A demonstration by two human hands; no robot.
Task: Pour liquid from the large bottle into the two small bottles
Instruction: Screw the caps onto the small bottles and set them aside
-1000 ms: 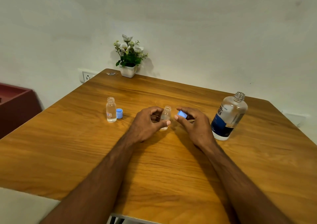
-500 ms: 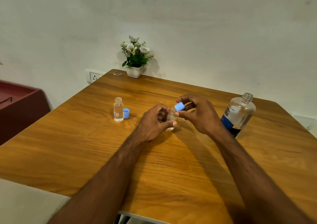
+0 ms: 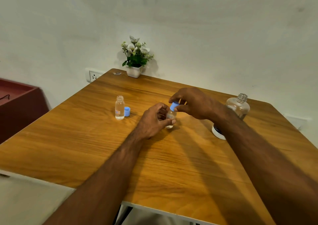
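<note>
The small bottle [image 3: 170,119] is held upright by the left hand [image 3: 154,121] at table centre. The blue cap [image 3: 174,106], pinched by the right hand [image 3: 194,103], sits at 12 o'clock on its vertical axis.

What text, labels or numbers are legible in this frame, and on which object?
Left small bottle: small label with red characters, possibly ending "8"; too blurred to read for sure.
Large bottle: label mostly hidden behind the right forearm; nothing readable.
Small bottle in the hands: no readable text visible.
Wall socket: no text.
</note>
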